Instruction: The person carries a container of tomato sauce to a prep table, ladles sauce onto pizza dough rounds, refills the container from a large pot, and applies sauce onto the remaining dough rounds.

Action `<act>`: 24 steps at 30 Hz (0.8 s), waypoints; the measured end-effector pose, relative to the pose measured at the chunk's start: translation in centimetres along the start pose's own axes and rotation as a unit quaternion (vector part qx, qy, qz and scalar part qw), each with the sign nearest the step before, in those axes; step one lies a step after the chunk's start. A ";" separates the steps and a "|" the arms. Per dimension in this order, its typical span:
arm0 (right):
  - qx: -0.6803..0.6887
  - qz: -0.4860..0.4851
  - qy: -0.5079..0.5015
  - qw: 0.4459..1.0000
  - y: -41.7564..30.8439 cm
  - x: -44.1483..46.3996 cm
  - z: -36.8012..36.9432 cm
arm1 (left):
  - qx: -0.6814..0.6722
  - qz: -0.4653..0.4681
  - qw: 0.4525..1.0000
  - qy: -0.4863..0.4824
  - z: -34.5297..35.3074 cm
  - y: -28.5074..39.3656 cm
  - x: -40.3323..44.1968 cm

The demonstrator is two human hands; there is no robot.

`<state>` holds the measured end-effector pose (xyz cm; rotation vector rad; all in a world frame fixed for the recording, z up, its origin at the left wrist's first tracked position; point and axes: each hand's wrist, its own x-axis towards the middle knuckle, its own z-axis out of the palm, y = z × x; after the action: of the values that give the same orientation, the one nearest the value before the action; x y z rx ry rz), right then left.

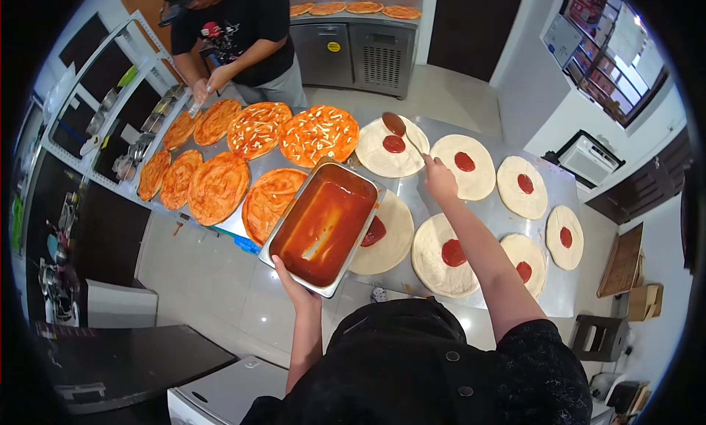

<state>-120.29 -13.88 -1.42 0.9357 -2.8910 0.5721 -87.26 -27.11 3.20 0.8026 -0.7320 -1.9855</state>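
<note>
My left hand (pixel 300 294) grips the near edge of a deep metal pan (pixel 358 241), tilted and coated inside with a little red sauce. The pan is held above the table and partly hides a sauced pizza base and a dough round. In my right hand (pixel 440 179) is the handle of a ladle (pixel 393 123), its bowl red with sauce. That bowl hangs over a pale dough round (pixel 373 160), just above a puddle of sauce (pixel 394 145) at its middle. Several other dough rounds, such as one at the right (pixel 471 186), carry similar puddles.
On the metal table's (pixel 423 195) left half lie several sauced pizza bases (pixel 218 190); two have pale strips on top (pixel 320 137). Across the table stands a person (pixel 235 46), hands together over the far-left bases. More pizzas (pixel 364 7) rest on the back counter. Shelves line the left wall.
</note>
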 end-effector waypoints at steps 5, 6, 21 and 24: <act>0.000 -0.027 0.031 0.999 1.4 0.1 0.5 | -0.028 0.004 0.999 0.019 -0.5 -0.9 -1.2; 0.000 -0.038 0.025 0.999 1.5 -0.2 0.3 | -0.032 0.009 0.999 0.029 -0.5 -1.0 -1.7; 0.740 0.264 -0.240 0.570 7.7 1.5 -2.9 | -0.152 0.031 0.983 0.095 1.0 -4.0 -11.3; 0.798 0.200 -0.301 0.482 9.3 1.4 -3.4 | -0.181 0.050 0.974 0.128 0.3 -5.0 -14.3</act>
<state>-126.98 -6.44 -1.07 0.1777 -1.9057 3.8514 -83.76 -12.36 3.42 0.7627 -0.2434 -1.8095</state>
